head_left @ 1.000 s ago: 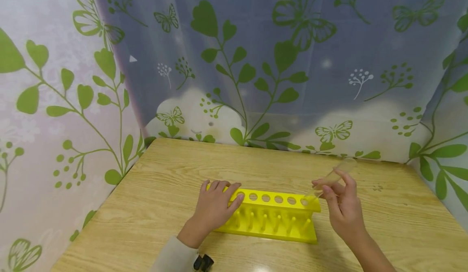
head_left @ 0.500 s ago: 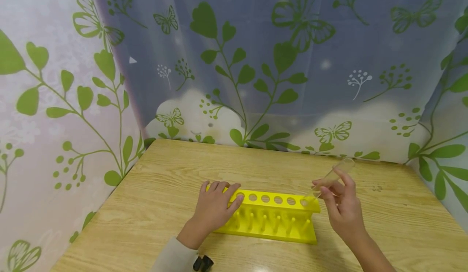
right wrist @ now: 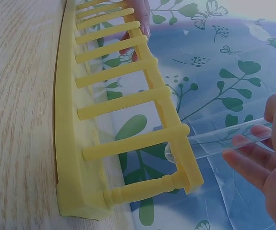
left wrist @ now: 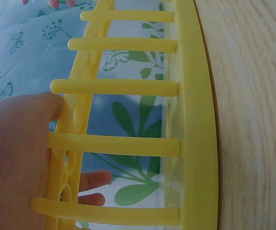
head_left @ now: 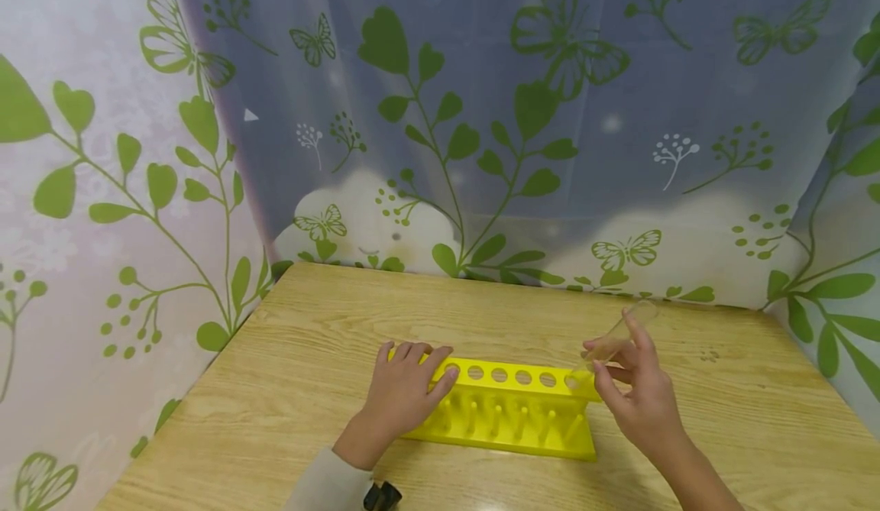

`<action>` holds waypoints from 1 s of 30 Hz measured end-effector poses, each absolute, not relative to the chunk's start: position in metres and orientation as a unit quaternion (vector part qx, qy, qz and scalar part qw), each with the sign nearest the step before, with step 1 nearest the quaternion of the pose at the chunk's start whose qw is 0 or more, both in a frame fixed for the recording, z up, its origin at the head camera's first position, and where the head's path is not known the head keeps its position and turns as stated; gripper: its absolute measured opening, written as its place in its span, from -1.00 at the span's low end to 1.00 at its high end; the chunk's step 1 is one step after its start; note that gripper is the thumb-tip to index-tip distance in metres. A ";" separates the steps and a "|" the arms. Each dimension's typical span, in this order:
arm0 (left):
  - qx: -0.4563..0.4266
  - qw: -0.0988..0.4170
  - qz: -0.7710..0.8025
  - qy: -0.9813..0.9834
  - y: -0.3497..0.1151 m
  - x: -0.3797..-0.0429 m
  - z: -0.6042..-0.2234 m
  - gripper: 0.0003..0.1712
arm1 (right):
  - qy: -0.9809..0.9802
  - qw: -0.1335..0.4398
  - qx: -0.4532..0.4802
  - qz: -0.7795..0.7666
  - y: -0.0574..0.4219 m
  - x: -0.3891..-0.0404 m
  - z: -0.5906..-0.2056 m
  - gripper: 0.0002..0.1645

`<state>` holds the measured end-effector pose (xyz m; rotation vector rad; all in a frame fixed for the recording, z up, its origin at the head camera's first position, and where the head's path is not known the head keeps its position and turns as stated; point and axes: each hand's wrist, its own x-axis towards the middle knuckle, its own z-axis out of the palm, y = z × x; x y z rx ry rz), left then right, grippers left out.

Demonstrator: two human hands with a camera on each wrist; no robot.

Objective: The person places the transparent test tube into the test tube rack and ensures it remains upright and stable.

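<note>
A yellow test tube rack (head_left: 516, 448), with a row of holes along its upper bar and pegs on its base, stands on the table. My left hand (head_left: 409, 389) grips the left end of the upper bar, thumb in front and fingers behind in the left wrist view. My right hand (head_left: 642, 392) pinches a clear glass test tube (head_left: 639, 316) between thumb and fingers at the rack's right end. The tube leans to the right. In the right wrist view its rounded bottom (right wrist: 170, 152) pokes through the end hole of the upper bar.
The wooden table (head_left: 330, 305) extends around the rack on all sides. Behind it hangs a patterned cloth (head_left: 426, 114) with leaves and butterflies. A small black object (head_left: 382, 496) sits at the left sleeve's cuff.
My right hand has shifted slightly left and down with the test tube, whose upper end is lower and further left. The left hand and the rack have stayed in place.
</note>
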<state>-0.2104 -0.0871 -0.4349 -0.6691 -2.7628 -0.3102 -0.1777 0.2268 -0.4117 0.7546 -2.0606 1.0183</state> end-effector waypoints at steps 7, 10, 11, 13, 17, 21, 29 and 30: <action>-0.232 0.143 -0.106 -0.956 -0.087 -0.211 -0.435 -0.49 | -0.802 0.350 0.290 0.387 0.226 -0.177 -0.411 0.08; -0.231 0.143 -0.106 -0.957 -0.087 -0.211 -0.436 -0.49 | -0.799 0.358 0.297 0.382 0.226 -0.176 -0.411 -0.02; -0.231 0.142 -0.106 -0.957 -0.087 -0.211 -0.436 -0.49 | -0.799 0.359 0.298 0.379 0.226 -0.176 -0.411 -0.04; -0.231 0.142 -0.106 -0.957 -0.087 -0.211 -0.436 -0.49 | -0.802 0.361 0.297 0.371 0.226 -0.177 -0.411 -0.09; -0.231 0.141 -0.105 -0.957 -0.087 -0.211 -0.436 -0.49 | -0.807 0.365 0.297 0.357 0.227 -0.177 -0.412 -0.14; -0.232 0.141 -0.103 -0.957 -0.087 -0.211 -0.436 -0.48 | -0.811 0.363 0.290 0.356 0.227 -0.178 -0.413 -0.10; -0.231 0.142 -0.106 -0.957 -0.087 -0.211 -0.436 -0.48 | -0.817 0.363 0.273 0.356 0.225 -0.180 -0.417 0.00; -0.231 0.143 -0.106 -0.957 -0.087 -0.211 -0.436 -0.49 | -0.817 0.363 0.272 0.356 0.225 -0.180 -0.417 0.00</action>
